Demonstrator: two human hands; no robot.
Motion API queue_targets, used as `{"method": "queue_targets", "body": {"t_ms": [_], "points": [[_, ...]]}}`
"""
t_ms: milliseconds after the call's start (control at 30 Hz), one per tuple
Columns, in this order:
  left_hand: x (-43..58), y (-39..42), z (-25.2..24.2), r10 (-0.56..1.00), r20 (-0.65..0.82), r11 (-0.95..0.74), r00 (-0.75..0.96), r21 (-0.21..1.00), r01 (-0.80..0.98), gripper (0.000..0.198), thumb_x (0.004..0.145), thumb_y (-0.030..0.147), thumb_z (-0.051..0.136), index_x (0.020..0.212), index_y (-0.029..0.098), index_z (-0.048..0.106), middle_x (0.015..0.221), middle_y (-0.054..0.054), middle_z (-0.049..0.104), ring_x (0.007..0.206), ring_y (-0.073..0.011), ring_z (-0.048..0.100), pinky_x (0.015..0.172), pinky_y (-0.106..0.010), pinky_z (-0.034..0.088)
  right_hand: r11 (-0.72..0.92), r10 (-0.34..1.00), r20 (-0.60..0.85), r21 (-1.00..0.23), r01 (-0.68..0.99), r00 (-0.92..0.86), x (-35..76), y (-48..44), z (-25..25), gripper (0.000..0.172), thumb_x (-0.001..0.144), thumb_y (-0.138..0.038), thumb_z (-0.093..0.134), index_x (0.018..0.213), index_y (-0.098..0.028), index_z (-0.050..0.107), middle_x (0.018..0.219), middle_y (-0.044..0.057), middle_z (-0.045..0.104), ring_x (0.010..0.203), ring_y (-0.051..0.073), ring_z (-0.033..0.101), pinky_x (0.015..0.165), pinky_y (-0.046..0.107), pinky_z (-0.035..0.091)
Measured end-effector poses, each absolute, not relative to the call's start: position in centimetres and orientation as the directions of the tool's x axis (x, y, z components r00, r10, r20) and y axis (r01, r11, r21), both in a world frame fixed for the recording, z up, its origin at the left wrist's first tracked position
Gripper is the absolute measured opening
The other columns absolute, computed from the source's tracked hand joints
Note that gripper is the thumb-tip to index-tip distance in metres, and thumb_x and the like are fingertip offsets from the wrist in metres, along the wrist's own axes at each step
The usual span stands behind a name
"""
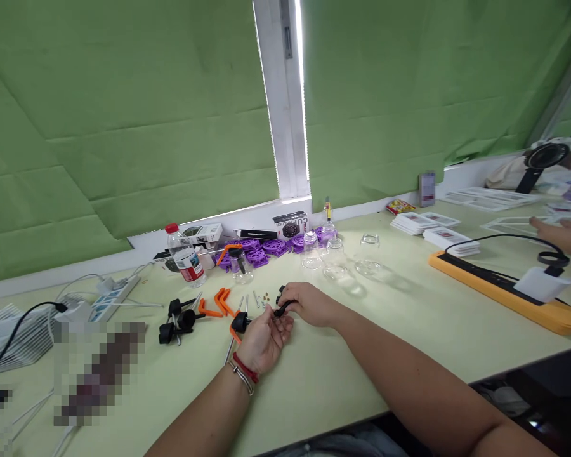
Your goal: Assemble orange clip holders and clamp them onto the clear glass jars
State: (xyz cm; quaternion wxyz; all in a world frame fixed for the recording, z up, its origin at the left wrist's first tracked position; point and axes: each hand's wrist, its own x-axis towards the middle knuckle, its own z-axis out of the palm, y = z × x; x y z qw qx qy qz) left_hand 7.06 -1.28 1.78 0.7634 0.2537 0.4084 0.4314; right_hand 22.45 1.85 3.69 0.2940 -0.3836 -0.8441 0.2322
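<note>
Over the middle of the table, my left hand (pixel 265 341) is turned palm up, its thumb and fingertips closed on a small black part (pixel 282 309). From above, my right hand (pixel 311 303) pinches the same part; its exact kind is too small to make out. Small brass-coloured pieces and screws (pixel 257 299) lie just beyond the fingertips. Left of my left hand are orange L-shaped pieces (pixel 224 301) and black knob-like parts with metal rods (pixel 185 319). Another such black part (pixel 240 322) lies close beside my left hand.
Behind are clear glass cups (pixel 334 260), purple pieces (pixel 257 256), a small jar (pixel 241 266), a bottle with a red cap (pixel 186 257) and a cup holder box (pixel 292 225). At right are an orange power strip (pixel 504 292), white card stacks (pixel 450 241) and another person's hand (pixel 564 235).
</note>
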Motion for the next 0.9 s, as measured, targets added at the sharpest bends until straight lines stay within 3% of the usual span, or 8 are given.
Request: {"method": "queue_targets", "body": {"t_ms": [233,467,633,900], "points": [[7.0,-1.2,1.7,0.893,-0.359,0.448,0.271,0.766,-0.461,0.016,0.09,0.011,0.041,0.085,0.012,0.056,0.07,-0.007,0.063,0.064,-0.0119,0.064,0.058,-0.02,0.049,0.479,0.85,0.25,-0.735,0.481,-0.464,22.7,2.4,3.2,0.023,0.08,-0.006,0.051,0.089,-0.017,0.069,0.095,0.005,0.064,0.088,0.015,0.059,0.082,0.028,0.045],[7.1,-1.3,1.9,0.909,-0.358,0.416,0.212,0.779,-0.469,0.019,0.084,-0.001,0.04,0.082,0.014,0.052,0.07,-0.006,0.064,0.066,-0.011,0.066,0.065,-0.02,0.054,0.368,0.901,0.18,-0.8,0.474,-0.396,23.2,3.1,2.8,0.014,0.081,-0.016,0.053,0.085,-0.017,0.066,0.084,0.003,0.066,0.079,0.015,0.058,0.074,0.027,0.044],[7.1,-1.2,1.8,0.911,-0.36,0.411,0.2,0.777,-0.476,0.021,0.084,-0.002,0.039,0.084,0.013,0.054,0.072,-0.008,0.065,0.066,-0.0113,0.066,0.067,-0.021,0.054,0.341,0.92,0.187,-0.814,0.47,-0.344,23.7,3.7,2.3,0.015,0.081,-0.019,0.051,0.084,-0.018,0.065,0.081,0.002,0.064,0.073,0.014,0.055,0.068,0.026,0.043],[7.0,-0.8,1.0,0.908,-0.355,0.418,0.222,0.75,-0.512,0.014,0.089,0.011,0.043,0.083,0.011,0.055,0.078,-0.013,0.068,0.073,-0.0166,0.069,0.074,-0.027,0.055,0.357,0.894,0.201,-0.859,0.366,-0.401,22.8,3.1,2.3,0.016,0.077,-0.013,0.052,0.082,-0.017,0.066,0.084,0.002,0.066,0.08,0.015,0.059,0.076,0.027,0.045]]}}
